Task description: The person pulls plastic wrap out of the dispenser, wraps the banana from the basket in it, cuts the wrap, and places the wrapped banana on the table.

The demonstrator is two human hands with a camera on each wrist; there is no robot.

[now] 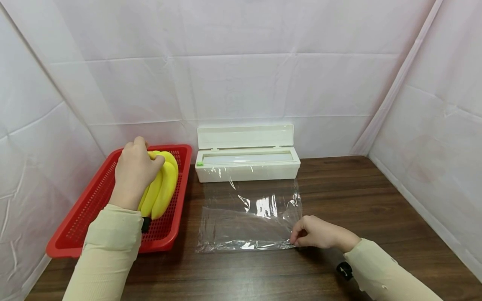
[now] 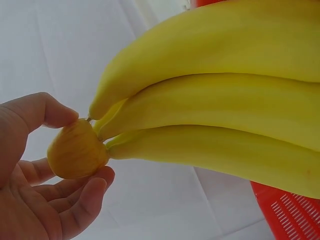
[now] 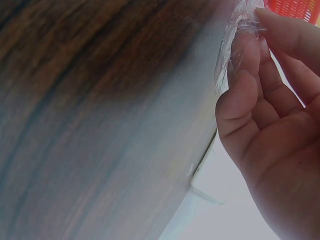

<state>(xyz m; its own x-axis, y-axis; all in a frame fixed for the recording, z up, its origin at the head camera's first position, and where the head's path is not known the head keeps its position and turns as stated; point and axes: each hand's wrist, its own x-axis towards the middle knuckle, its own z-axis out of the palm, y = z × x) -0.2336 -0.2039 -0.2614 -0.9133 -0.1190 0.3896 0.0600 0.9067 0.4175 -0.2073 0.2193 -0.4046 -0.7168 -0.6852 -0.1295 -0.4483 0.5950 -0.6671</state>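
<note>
My left hand (image 1: 134, 169) grips a bunch of bananas (image 1: 165, 190) by its stem end, over the red basket (image 1: 182, 196). In the left wrist view, thumb and fingers close round the brownish crown (image 2: 77, 150), and several yellow bananas (image 2: 225, 100) hang from it. With thumb and fingertips, my right hand (image 1: 320, 233) pinches the near right corner of a clear sheet of plastic wrap (image 1: 241, 225). The sheet stretches over the table from a white wrap dispenser (image 1: 248, 172) whose lid stands up. Crumpled wrap (image 3: 245, 22) shows between the fingertips in the right wrist view.
A dark wooden table (image 1: 346, 188) carries everything. White fabric walls (image 1: 241, 83) close it in at the back and sides. A small green piece (image 1: 200, 164) sits at the dispenser's left end. The basket stands left of the wrap.
</note>
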